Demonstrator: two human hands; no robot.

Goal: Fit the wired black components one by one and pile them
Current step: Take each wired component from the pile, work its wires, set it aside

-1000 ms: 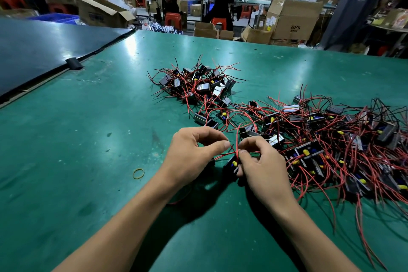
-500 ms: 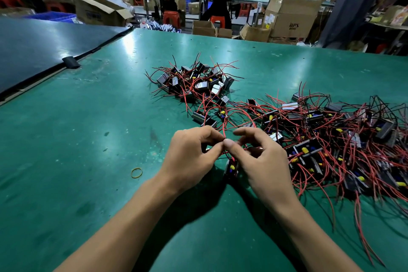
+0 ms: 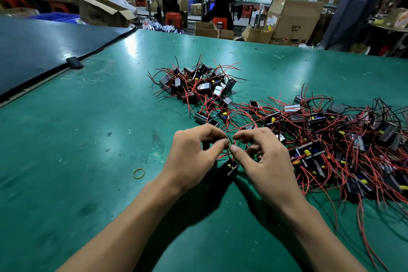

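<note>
Wired black component point(image 3: 231, 166): small boxy dark plastic body, a yellow spot on top, a pale edge, thin red leads point(image 3: 221, 156) rising from it.
Its place: just below both thumbs, at 6 o'clock from the meeting fingertips; whether it rests on the table point(image 3: 88, 139) is unclear.
Left hand point(image 3: 194, 157): knuckles up, fingers curled, thumb and forefinger pinching a lead end.
Right hand point(image 3: 265, 161): mirrored, thumb and forefinger pinching the lead, other fingers loosely bent.
Small pile point(image 3: 198, 86): tangled black blocks, 12 o'clock.
Large heap point(image 3: 342, 146): red-wired blocks, 3 o'clock.
Rubber band point(image 3: 139, 173): yellow ring, 9 o'clock, flat on scuffed glossy green.
</note>
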